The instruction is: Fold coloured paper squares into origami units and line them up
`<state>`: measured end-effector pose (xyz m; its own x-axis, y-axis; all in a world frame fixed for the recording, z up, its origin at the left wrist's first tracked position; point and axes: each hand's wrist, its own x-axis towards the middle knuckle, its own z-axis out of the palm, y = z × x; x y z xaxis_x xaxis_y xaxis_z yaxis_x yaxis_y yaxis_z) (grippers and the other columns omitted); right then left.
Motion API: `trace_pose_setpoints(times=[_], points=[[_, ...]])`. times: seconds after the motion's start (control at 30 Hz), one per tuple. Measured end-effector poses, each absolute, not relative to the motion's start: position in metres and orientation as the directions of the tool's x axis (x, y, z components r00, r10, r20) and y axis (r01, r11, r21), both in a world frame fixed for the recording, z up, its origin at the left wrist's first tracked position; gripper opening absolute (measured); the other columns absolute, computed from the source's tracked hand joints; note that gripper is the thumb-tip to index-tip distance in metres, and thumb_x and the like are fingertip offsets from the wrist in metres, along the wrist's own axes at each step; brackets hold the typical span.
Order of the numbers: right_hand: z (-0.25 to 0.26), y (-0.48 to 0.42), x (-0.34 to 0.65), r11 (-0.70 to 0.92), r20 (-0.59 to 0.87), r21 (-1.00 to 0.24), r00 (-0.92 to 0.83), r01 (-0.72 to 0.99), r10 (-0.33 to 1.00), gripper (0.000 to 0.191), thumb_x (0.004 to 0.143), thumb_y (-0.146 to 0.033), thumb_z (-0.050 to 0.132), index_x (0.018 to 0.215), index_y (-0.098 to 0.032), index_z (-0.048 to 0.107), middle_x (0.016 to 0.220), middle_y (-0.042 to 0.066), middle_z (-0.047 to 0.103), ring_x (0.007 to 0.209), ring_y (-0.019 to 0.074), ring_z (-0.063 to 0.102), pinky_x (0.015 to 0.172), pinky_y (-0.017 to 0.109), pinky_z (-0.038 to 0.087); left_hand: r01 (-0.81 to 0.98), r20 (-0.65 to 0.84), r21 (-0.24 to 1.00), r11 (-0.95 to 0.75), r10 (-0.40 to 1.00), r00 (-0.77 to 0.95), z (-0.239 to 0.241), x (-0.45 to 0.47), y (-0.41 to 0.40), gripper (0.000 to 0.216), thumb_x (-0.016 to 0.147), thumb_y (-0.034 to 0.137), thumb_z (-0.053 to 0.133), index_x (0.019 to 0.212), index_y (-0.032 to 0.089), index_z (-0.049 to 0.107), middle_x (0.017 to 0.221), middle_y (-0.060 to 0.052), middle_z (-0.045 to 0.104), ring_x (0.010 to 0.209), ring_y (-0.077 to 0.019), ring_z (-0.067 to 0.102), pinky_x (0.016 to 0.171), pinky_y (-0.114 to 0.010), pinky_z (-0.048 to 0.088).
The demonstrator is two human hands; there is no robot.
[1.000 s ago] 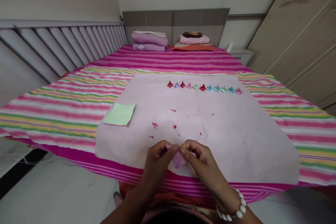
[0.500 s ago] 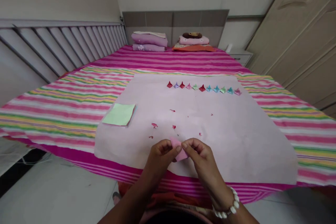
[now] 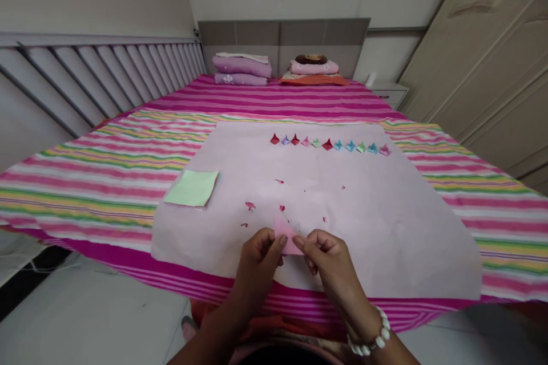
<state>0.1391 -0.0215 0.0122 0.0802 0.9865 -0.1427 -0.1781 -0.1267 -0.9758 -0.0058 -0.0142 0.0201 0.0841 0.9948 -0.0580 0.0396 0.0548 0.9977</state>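
Note:
A pink piece of folded paper (image 3: 286, 235), roughly triangular, is pinched between my two hands above the near part of the white sheet (image 3: 406, 239). My left hand (image 3: 260, 254) grips its left edge between thumb and fingers. On its right side, my right hand (image 3: 327, 254) pinches the paper the same way; a white bead bracelet circles that wrist. Several small red scraps (image 3: 250, 206) lie on the sheet just beyond my hands. Farther back, small folded paper pieces (image 3: 327, 144) in red, purple, pink, green and blue stand in a row.
A stack of square paper (image 3: 192, 188), light green on top, lies at the sheet's left side. Under the sheet is a striped bedspread (image 3: 107, 177). Folded bedding (image 3: 242, 69) sits by the headboard (image 3: 257, 34). A railing (image 3: 115, 80) runs along the left, and a wooden panel (image 3: 483, 57) stands at right.
The pink paper has turned in my hands, and its pointed corner now rises more upright. My left hand has shifted slightly left, so more of the paper shows between my thumbs.

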Motion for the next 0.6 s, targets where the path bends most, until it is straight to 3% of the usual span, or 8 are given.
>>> trace_pose_setpoints(times=[0.1, 0.3, 0.47, 0.6], points=[[0.015, -0.022, 0.141, -0.105, -0.105, -0.979, -0.009, -0.174, 0.994, 0.031, 0.07, -0.043, 0.074, 0.06, -0.017, 0.06, 0.047, -0.004, 0.054, 0.042, 0.0087, 0.045, 0.045, 0.022, 0.035, 0.034, -0.053, 0.998, 0.052, 0.997, 0.049, 0.02, -0.008, -0.013, 0.033, 0.083, 0.04, 0.057, 0.061, 0.018, 0.049, 0.049, 0.006, 0.044, 0.048, -0.0091, 0.039, 0.05, -0.021, 0.031], [0.023, -0.026, 0.148, -0.086, -0.08, -0.994, -0.082, -0.073, 0.993, 0.035, 0.076, -0.044, 0.068, 0.058, -0.017, 0.055, 0.046, -0.005, 0.049, 0.043, 0.0082, 0.041, 0.044, 0.022, 0.032, 0.037, -0.032, 0.999, 0.03, 0.999, 0.037, 0.021, -0.012, -0.012, 0.034, 0.082, 0.042, 0.059, 0.06, 0.018, 0.048, 0.05, 0.006, 0.043, 0.048, -0.0084, 0.037, 0.049, -0.021, 0.031], [0.023, -0.024, 0.157, -0.112, -0.064, -0.976, -0.242, -0.189, 0.968, 0.025, 0.075, -0.037, 0.073, 0.064, -0.016, 0.064, 0.054, -0.002, 0.057, 0.05, 0.0097, 0.049, 0.051, 0.023, 0.039, -0.136, -0.112, 0.982, 0.13, 0.985, 0.135, 0.02, -0.019, -0.007, 0.034, 0.077, 0.042, 0.064, 0.06, 0.017, 0.05, 0.048, 0.007, 0.045, 0.045, -0.0064, 0.038, 0.047, -0.019, 0.03], [0.023, -0.02, 0.157, -0.13, -0.063, -0.932, -0.202, -0.338, 0.977, 0.025, 0.077, -0.04, 0.069, 0.077, -0.015, 0.07, 0.064, 0.001, 0.062, 0.059, 0.0116, 0.052, 0.058, 0.024, 0.04, -0.246, -0.181, 0.938, 0.243, 0.951, 0.251, 0.013, -0.022, -0.005, 0.04, 0.07, 0.043, 0.071, 0.055, 0.017, 0.044, 0.044, 0.007, 0.046, 0.039, -0.0042, 0.035, 0.041, -0.017, 0.024]])
